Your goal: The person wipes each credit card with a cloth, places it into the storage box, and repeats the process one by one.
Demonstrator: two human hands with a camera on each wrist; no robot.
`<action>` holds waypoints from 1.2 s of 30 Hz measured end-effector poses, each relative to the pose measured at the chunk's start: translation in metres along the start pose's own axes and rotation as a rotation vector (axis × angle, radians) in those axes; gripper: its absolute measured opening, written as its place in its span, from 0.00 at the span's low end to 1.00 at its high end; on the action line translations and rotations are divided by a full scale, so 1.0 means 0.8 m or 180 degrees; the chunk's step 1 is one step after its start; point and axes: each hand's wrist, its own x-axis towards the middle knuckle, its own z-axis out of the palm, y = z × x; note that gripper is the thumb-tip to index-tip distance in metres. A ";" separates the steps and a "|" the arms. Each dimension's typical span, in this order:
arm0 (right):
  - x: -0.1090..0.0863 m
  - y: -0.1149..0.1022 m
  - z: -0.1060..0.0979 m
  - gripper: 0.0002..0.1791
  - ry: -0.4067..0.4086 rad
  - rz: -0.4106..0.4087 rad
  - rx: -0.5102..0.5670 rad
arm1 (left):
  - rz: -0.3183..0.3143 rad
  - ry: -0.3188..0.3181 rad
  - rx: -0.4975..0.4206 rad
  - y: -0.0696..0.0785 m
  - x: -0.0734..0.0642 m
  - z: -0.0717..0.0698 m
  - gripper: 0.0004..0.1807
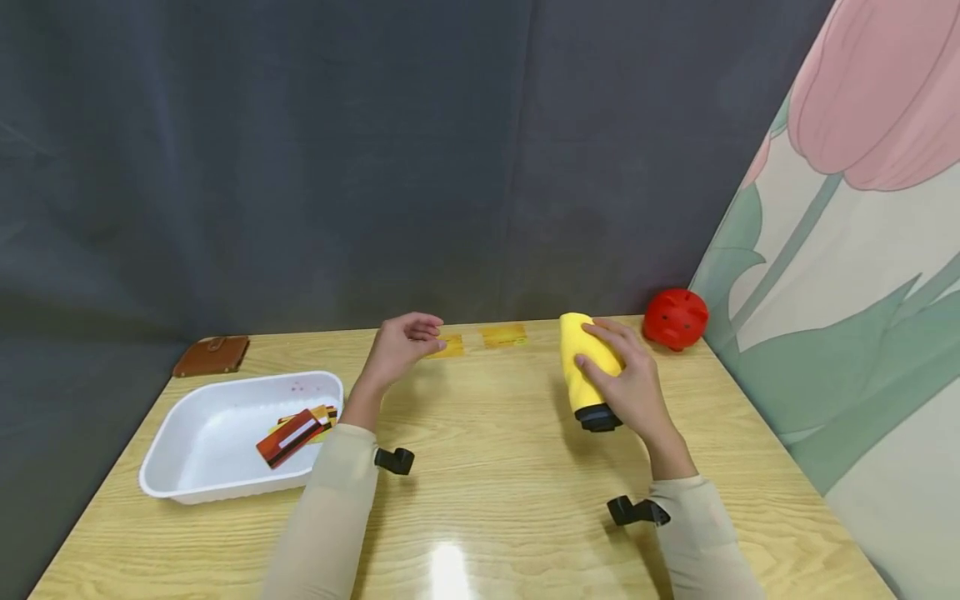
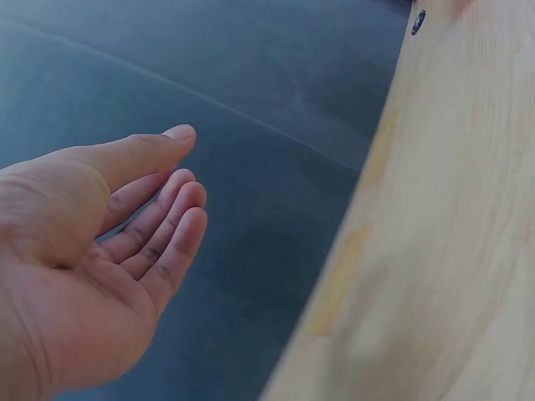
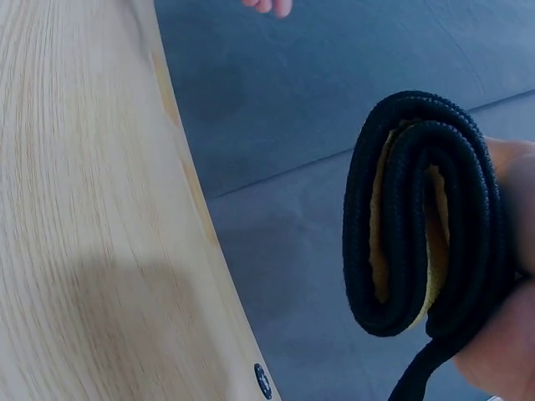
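In the head view my right hand [image 1: 633, 383] grips a rolled-up yellow cloth [image 1: 588, 367] with a dark band at its lower end, held above the right part of the table. The right wrist view looks onto the end of this rolled cloth [image 3: 408, 225], where dark edging folds over yellow layers and a loose tail hangs down. Part of the right hand [image 3: 510, 334] shows behind it. My left hand [image 1: 401, 346] hovers near the table's back edge, holding nothing. Its fingers are loosely bent and the palm shows in the left wrist view, where the hand [image 2: 100, 251] is clear of the table.
On the left stands a white plastic tray [image 1: 202, 450] with several cards [image 1: 292, 435] inside. A brown wallet [image 1: 212, 356] lies behind it. In the back right corner sits a red piggy bank [image 1: 676, 319]. Yellow tape [image 1: 504, 336] marks the back edge of the wooden table [image 1: 495, 467].
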 end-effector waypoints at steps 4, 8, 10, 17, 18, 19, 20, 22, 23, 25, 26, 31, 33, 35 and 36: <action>0.001 0.001 -0.003 0.25 -0.0019 0.0045 -0.0012 | -0.0064 0.0093 0.0035 -0.030 0.012 0.016 0.17; -0.001 0.000 -0.004 0.25 -0.0032 0.0088 -0.0016 | -0.0169 0.0167 -0.0069 -0.059 0.012 0.027 0.21; -0.002 0.000 -0.006 0.25 -0.0020 0.0104 -0.0014 | -0.0177 0.0245 -0.0138 -0.071 0.011 0.030 0.23; -0.006 0.001 -0.011 0.25 0.0005 0.0165 0.0009 | -0.0078 0.0563 -0.0007 -0.106 0.013 0.024 0.26; -0.007 0.001 -0.012 0.25 0.0005 0.0181 0.0014 | -0.0064 0.0557 0.0052 -0.109 0.013 0.022 0.26; -0.007 0.002 -0.011 0.25 0.0002 0.0194 0.0010 | -0.0055 0.0547 0.0108 -0.111 0.014 0.019 0.27; -0.008 0.002 -0.011 0.25 -0.0002 0.0204 0.0013 | -0.0051 0.0532 0.0142 -0.113 0.014 0.017 0.27; -0.009 0.003 -0.010 0.25 -0.0025 0.0232 0.0025 | -0.0052 0.0506 0.0212 -0.116 0.015 0.010 0.29; -0.009 0.003 -0.010 0.25 -0.0041 0.0244 0.0028 | -0.0065 0.0496 0.0262 -0.118 0.016 0.007 0.30; -0.010 0.004 -0.008 0.25 -0.0071 0.0259 0.0036 | -0.0117 0.0462 0.0296 -0.123 0.017 0.000 0.31; -0.010 0.004 -0.008 0.25 -0.0082 0.0268 0.0044 | -0.0144 0.0442 0.0293 -0.124 0.019 -0.003 0.32; -0.010 0.005 -0.009 0.25 -0.0089 0.0280 0.0049 | -0.0175 0.0252 0.0387 -0.128 0.027 -0.012 0.35; -0.010 0.006 -0.010 0.25 -0.0087 0.0273 0.0017 | -0.0183 0.0155 0.0452 -0.127 0.031 -0.012 0.36; -0.010 0.008 -0.012 0.25 -0.0089 0.0270 -0.0019 | -0.0238 0.0038 0.0528 -0.127 0.034 -0.012 0.37; -0.010 0.009 -0.012 0.25 -0.0090 0.0265 -0.0035 | -0.0266 -0.0019 0.0569 -0.126 0.036 -0.011 0.38</action>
